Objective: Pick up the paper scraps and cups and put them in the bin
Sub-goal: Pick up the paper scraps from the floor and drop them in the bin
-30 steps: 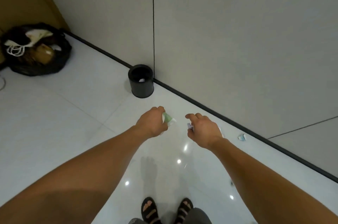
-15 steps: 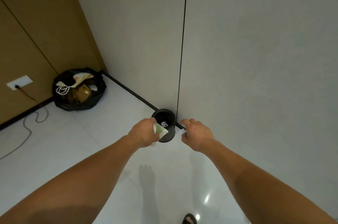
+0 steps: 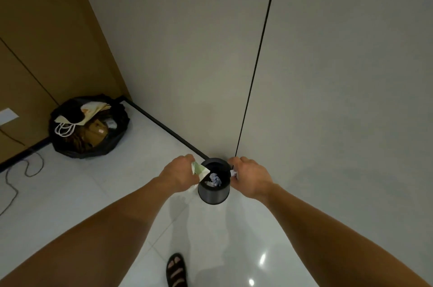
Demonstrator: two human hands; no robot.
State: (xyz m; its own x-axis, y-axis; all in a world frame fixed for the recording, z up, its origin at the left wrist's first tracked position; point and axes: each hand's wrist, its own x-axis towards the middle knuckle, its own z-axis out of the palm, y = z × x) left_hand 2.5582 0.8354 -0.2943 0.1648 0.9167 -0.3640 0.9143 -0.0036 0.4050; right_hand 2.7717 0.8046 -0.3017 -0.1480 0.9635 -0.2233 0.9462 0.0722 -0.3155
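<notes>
Left grip (image 3: pixel 180 174) clamped round a green-and-white paper scrap (image 3: pixel 201 169), whose free corner projects over the left rim of the bin (image 3: pixel 212 196). Right grip (image 3: pixel 251 176) pinched on a small white scrap (image 3: pixel 233 173), held just beside the bin's right rim. Bin: one black cylinder, upright on the floor at the foot of the wall, with crumpled white-and-bluish paper (image 3: pixel 215 180) inside; the number of pieces there cannot be told. Floor (image 3: pixel 93 193): glossy white tiles carrying bright light reflections. Wall (image 3: pixel 187 52): pale grey panels parted by one dark vertical seam (image 3: pixel 258 52) that ends just behind the bin, with a black skirting strip (image 3: pixel 164 128) along the base and brown panelling (image 3: pixel 46 29) to the left. Well apart, in the corner — one open black rubbish bag (image 3: pixel 120 123) holding paper bags and cardboard. One cable (image 3: pixel 35 175) trails on the floor near it. One sandalled foot (image 3: pixel 177 270) at bottom centre. Count — two grips, two held scraps, one bin.
</notes>
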